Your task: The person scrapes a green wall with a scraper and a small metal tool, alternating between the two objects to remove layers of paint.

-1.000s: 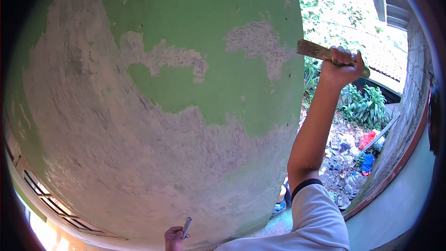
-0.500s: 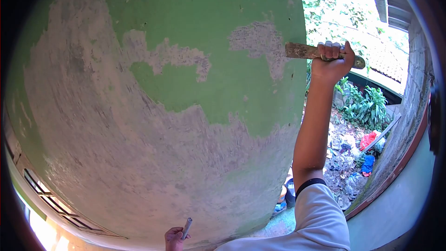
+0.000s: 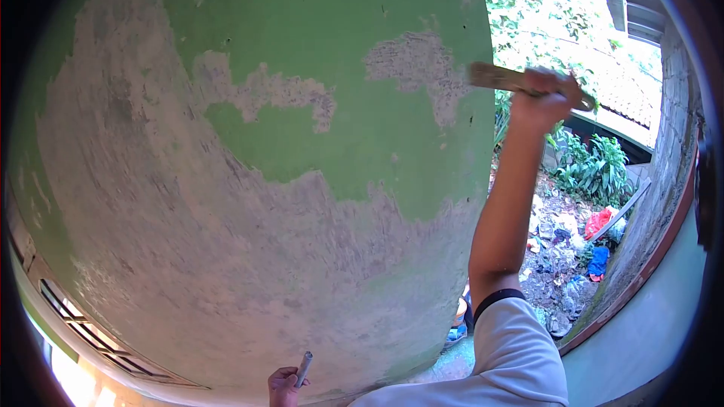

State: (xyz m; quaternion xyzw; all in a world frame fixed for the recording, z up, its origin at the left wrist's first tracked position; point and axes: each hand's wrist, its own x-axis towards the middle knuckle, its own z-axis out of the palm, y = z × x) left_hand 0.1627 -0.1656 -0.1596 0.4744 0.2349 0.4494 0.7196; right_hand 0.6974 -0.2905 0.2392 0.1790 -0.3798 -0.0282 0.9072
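Observation:
My right hand, raised high at the right and smeared by motion, is closed round a scraper with a worn, brownish flat blade. The blade's end points left, right at the green wall's right edge, near a bare grey patch. Low in the middle, my left hand grips a short, light grey tube that stands up at a slant. Paint is gone from large areas of the wall, where rough greyish plaster shows.
Past the wall's right edge lies ground strewn with rubbish and leafy plants. A block wall runs along the far right. At lower left is a window frame. Buckets stand low behind the wall's edge.
My right hand and the scraper have shifted slightly and tilted, the blade end now higher and the handle end lower right. My left hand has stayed put with the tube.

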